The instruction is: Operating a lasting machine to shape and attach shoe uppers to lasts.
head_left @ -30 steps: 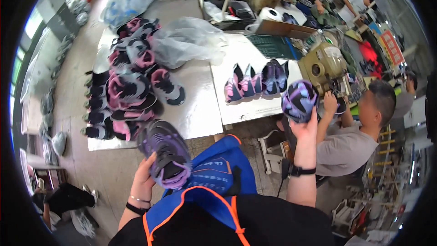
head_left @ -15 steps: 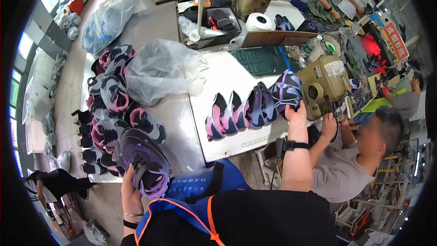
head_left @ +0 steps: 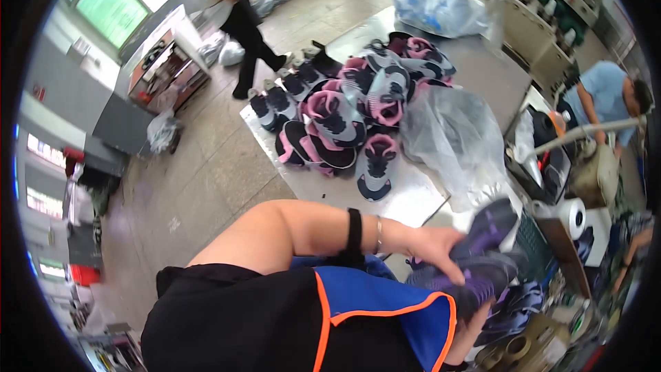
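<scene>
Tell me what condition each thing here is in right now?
Left hand: gripping the purple shoe upper.
Purple shoe upper: held above the table edge, lying sideways.
Right hand: mostly hidden beneath the upper.
Pink-and-grey uppers: heaped loosely on the table.
Clear plastic bag: crumpled beside the heap.

We had our left hand (head_left: 434, 251) on top of a stack of shoe uppers (head_left: 475, 269), with our right hand (head_left: 475, 331) under it, low at the right. Behind the stack lay a table (head_left: 420, 200) bearing a heap of shoe uppers (head_left: 351, 110), and just right of that heap sat a crumpled plastic bag (head_left: 454, 131). A second filled bag (head_left: 441, 3) rested at the table's far end. Right of the stack stood a paper roll (head_left: 575, 217). Far left stood a shelf cart (head_left: 169, 65), with a person (head_left: 241, 17) just beside it.
</scene>
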